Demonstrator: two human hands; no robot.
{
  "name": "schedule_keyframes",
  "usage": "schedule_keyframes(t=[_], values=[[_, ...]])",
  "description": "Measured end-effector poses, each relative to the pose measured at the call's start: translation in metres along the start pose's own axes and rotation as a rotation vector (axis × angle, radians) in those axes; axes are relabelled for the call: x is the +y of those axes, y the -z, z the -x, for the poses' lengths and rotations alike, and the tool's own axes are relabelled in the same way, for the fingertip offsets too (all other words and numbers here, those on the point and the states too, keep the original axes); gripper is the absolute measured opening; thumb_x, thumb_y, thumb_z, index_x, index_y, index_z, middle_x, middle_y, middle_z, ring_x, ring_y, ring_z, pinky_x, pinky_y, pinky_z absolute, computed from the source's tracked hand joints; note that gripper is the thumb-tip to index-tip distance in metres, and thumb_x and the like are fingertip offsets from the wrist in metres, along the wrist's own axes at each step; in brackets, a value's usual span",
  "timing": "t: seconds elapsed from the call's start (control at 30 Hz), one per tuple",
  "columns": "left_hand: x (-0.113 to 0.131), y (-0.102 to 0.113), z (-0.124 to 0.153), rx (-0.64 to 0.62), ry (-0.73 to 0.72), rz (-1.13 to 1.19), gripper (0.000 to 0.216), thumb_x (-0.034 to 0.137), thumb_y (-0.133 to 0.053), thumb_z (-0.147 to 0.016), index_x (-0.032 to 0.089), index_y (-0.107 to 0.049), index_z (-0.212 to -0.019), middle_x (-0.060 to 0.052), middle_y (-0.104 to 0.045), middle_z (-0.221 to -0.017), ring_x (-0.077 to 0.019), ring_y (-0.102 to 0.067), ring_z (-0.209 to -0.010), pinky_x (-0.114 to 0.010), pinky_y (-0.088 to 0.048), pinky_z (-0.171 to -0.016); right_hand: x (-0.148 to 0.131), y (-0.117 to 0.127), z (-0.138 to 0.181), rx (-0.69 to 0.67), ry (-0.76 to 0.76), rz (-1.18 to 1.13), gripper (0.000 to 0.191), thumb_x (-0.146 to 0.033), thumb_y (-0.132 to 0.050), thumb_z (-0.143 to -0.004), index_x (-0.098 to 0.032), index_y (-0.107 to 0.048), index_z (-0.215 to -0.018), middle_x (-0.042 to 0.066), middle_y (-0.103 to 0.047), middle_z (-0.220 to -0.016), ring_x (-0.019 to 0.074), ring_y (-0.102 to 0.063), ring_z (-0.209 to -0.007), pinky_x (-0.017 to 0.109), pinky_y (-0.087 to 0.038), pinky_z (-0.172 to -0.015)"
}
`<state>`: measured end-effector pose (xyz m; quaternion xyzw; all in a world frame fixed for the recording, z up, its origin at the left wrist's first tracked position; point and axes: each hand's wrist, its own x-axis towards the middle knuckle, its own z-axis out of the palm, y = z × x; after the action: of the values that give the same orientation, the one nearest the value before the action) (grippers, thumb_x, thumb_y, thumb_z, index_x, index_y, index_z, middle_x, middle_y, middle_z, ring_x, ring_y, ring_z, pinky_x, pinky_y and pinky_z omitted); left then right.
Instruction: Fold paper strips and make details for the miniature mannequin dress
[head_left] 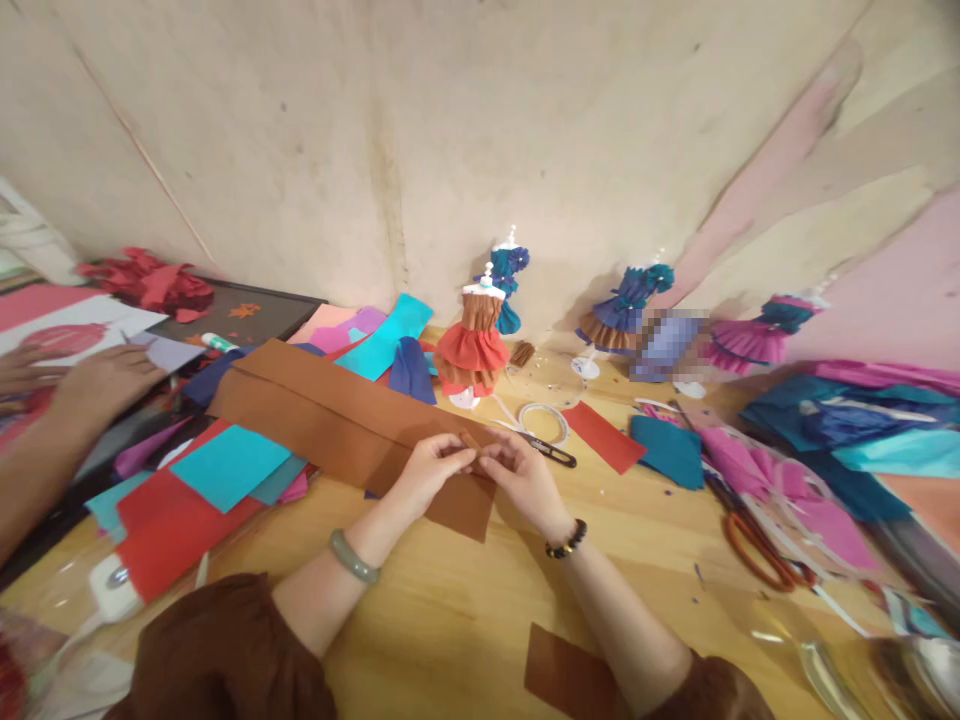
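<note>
Both hands meet over the right end of a long brown paper sheet (pixel 322 400) with a lengthwise fold or overlapping edge. My left hand (pixel 435 465) pinches a small brown piece of paper (pixel 471 442) between thumb and fingers. From the other side, my right hand (pixel 521 470) pinches the same small piece, its fingertips nearly touching the left ones. Just beyond the hands stands a mini dress form (pixel 472 340) in a pleated brown top and red-and-brown ruffled skirt. By my right arm lies a brown paper rectangle (pixel 570 672).
A black-handled cutter (pixel 555 452), white tape coil (pixel 544 424), red paper (pixel 604 437) and teal paper (pixel 666 450) lie beyond my right hand. Orange-handled scissors (pixel 761 555) rest at right. Another person's hand (pixel 112 385) works at far left near colored sheets (pixel 232 465).
</note>
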<state>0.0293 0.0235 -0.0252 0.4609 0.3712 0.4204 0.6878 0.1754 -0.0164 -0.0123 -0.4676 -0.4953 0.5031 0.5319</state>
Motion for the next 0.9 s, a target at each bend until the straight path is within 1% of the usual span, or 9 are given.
schedule_keyframes(t=[0.1, 0.23, 0.3, 0.37, 0.53, 0.67, 0.73, 0.8, 0.9], values=[[0.005, 0.0, 0.001, 0.032, 0.019, 0.052, 0.021, 0.026, -0.075, -0.061, 0.012, -0.06, -0.066, -0.004, -0.066, -0.071, -0.0144, -0.062, -0.067, -0.03, -0.049, -0.072, -0.003, 0.016, 0.0, 0.012, 0.101, 0.268, 0.036, -0.029, -0.059, -0.077, -0.017, -0.055, -0.111, 0.004, -0.067, -0.085, 0.0184, -0.064, -0.077, 0.035, -0.051, -0.074], [0.011, 0.0, 0.002, 0.057, 0.045, 0.142, 0.022, 0.026, -0.075, -0.062, 0.012, -0.062, -0.073, -0.005, -0.067, -0.072, -0.0142, -0.063, -0.066, -0.029, -0.05, -0.07, -0.003, 0.058, -0.004, 0.165, 0.303, 0.872, 0.023, -0.022, -0.052, -0.081, -0.018, -0.061, -0.102, 0.01, -0.067, -0.096, 0.0237, -0.061, -0.088, 0.04, -0.048, -0.081], [0.012, 0.0, 0.002, 0.062, 0.047, 0.171, 0.022, 0.025, -0.074, -0.063, 0.012, -0.063, -0.076, -0.006, -0.068, -0.073, -0.0154, -0.064, -0.07, -0.028, -0.05, -0.07, 0.0, 0.074, -0.005, 0.183, 0.344, 1.188, 0.021, -0.018, -0.05, -0.081, -0.017, -0.063, -0.098, 0.012, -0.066, -0.095, 0.0269, -0.059, -0.091, 0.042, -0.046, -0.082], [0.011, 0.001, 0.002, 0.063, 0.044, 0.191, 0.022, 0.025, -0.074, -0.064, 0.011, -0.063, -0.077, -0.007, -0.068, -0.074, -0.0159, -0.064, -0.071, -0.028, -0.05, -0.069, 0.004, 0.082, -0.004, 0.173, 0.343, 1.342, 0.021, -0.016, -0.049, -0.081, -0.016, -0.064, -0.095, 0.013, -0.065, -0.092, 0.0276, -0.058, -0.088, 0.042, -0.046, -0.08], [0.01, 0.001, 0.001, 0.063, 0.006, 0.216, 0.021, 0.024, -0.073, -0.066, 0.011, -0.064, -0.08, -0.005, -0.067, -0.073, -0.0141, -0.064, -0.069, -0.025, -0.049, -0.066, 0.012, 0.08, 0.003, 0.104, 0.342, 1.341, 0.022, -0.015, -0.044, -0.083, -0.019, -0.064, -0.09, 0.01, -0.062, -0.08, 0.0242, -0.058, -0.08, 0.037, -0.047, -0.075], [0.011, 0.001, 0.002, 0.079, -0.007, 0.233, 0.019, 0.023, -0.072, -0.067, 0.012, -0.063, -0.08, -0.005, -0.067, -0.074, -0.0151, -0.064, -0.072, -0.026, -0.05, -0.067, 0.005, 0.074, 0.01, 0.165, 0.281, 1.095, 0.018, -0.021, -0.043, -0.085, -0.018, -0.06, -0.089, 0.009, -0.063, -0.085, 0.0218, -0.062, -0.078, 0.034, -0.049, -0.07], [0.011, 0.0, 0.003, 0.089, 0.002, 0.252, 0.02, 0.021, -0.073, -0.066, 0.012, -0.062, -0.08, -0.006, -0.067, -0.076, -0.0162, -0.065, -0.074, -0.028, -0.051, -0.068, -0.003, 0.065, 0.014, 0.202, 0.19, 0.957, 0.018, -0.027, -0.042, -0.087, -0.018, -0.055, -0.093, 0.006, -0.064, -0.078, 0.0199, -0.063, -0.068, 0.032, -0.05, -0.064], [0.011, 0.0, 0.004, 0.086, 0.01, 0.277, 0.02, 0.02, -0.073, -0.065, 0.012, -0.063, -0.08, -0.006, -0.068, -0.079, -0.0169, -0.065, -0.075, -0.029, -0.051, -0.068, -0.01, 0.054, 0.019, 0.168, 0.131, 0.89, 0.019, -0.03, -0.039, -0.088, -0.018, -0.053, -0.095, 0.003, -0.063, -0.069, 0.0182, -0.061, -0.059, 0.03, -0.049, -0.059], [0.011, -0.001, 0.004, 0.074, 0.019, 0.32, 0.018, 0.018, -0.073, -0.065, 0.012, -0.065, -0.079, -0.006, -0.068, -0.079, -0.0166, -0.064, -0.074, -0.03, -0.052, -0.067, -0.013, 0.035, 0.023, 0.1, 0.204, 0.876, 0.026, -0.031, -0.039, -0.089, -0.017, -0.05, -0.107, 0.005, -0.063, -0.076, 0.0186, -0.062, -0.064, 0.03, -0.049, -0.062]])
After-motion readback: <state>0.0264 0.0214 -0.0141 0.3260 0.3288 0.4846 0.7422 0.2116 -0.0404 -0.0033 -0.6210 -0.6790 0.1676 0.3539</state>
